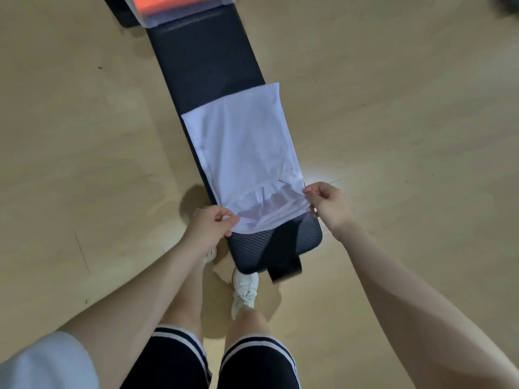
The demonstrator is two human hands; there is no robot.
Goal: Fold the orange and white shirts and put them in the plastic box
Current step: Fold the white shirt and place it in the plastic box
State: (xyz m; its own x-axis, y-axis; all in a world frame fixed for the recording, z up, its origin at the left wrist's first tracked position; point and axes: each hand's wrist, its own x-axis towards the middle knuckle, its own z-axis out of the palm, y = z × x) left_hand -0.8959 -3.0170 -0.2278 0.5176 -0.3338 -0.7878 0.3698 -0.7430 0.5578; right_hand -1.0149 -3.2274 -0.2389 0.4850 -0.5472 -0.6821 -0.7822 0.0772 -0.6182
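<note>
The white shirt (241,147) lies lengthwise on a long black bench (196,60), folded into a narrow strip. Its near end is lifted a little off the bench. My left hand (209,227) pinches the near left corner of that end. My right hand (327,204) pinches the near right corner. At the far end of the bench stands the clear plastic box (179,9), cut off by the top of the frame. The orange shirt (157,2) shows inside it.
The bench stands on a light wooden floor (70,136) with room on both sides. My legs and white shoes (244,290) are at the bench's near end. A black bench foot (285,268) sticks out by the near end.
</note>
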